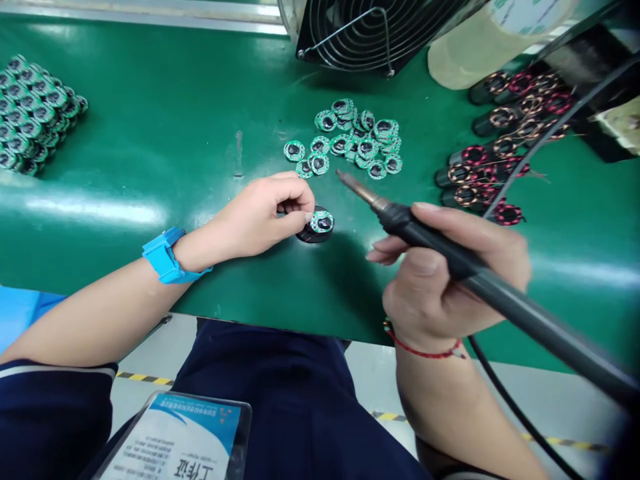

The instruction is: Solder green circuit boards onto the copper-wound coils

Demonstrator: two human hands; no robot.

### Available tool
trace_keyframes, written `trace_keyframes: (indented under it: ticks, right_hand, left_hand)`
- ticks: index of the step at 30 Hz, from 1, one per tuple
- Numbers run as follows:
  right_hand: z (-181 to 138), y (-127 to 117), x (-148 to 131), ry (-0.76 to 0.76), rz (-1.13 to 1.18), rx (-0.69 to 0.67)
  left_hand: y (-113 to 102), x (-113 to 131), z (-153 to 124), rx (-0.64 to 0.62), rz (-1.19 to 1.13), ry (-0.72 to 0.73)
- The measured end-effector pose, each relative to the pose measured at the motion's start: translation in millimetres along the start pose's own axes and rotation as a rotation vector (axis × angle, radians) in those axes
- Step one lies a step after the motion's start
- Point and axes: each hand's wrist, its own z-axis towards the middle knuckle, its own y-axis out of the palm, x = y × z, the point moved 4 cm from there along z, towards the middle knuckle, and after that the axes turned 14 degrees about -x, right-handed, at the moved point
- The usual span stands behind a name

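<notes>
My left hand [270, 213] is closed in a pinch at the rim of a small round green circuit board [321, 221]. That board sits on a dark round base [315, 237] on the green work surface. In my right hand [450, 280] is a soldering iron [430, 240], its bare metal tip pointing up and left, above the surface and apart from the board. Just beyond my left fingers lies a loose scatter of similar round boards [367, 148], each with a dark centre.
Stacked round boards [35, 113] stand at the far left. A black fan [370, 33] with a wire guard and a pale tape roll [465, 57] are at the back. Rows of wire-wound coils [505, 120] fill the right, crossed by a grey cable [555, 130].
</notes>
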Motion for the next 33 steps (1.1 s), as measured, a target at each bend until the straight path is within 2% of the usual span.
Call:
trace_keyframes:
  ticks: [3,5,9,20,33]
  right_hand:
    - [2.0,-4.5,-2.3,-0.050,0.009,0.165]
    - [2.6,-5.0,-3.6,-0.055,0.011,0.200]
    - [2.6,-3.6,-2.3,0.004,0.035,0.156]
    - [2.5,-2.1,-0.2,-0.007,0.067,0.062]
    - [-0.2,-2.0,3.8,-0.083,0.119,0.152]
  left_hand:
    - [-0.7,-0.5,0.0,-0.002,-0.003,0.012]
    - [-1.2,-0.3,-0.3,-0.014,-0.002,0.025]
    - [-2.2,-0.4,-0.7,-0.038,0.010,0.015]
    - [-0.9,-1.8,0.3,-0.037,0.029,0.016]
    - [-0.1,-2.7,0.3,-0.033,0.067,0.023]
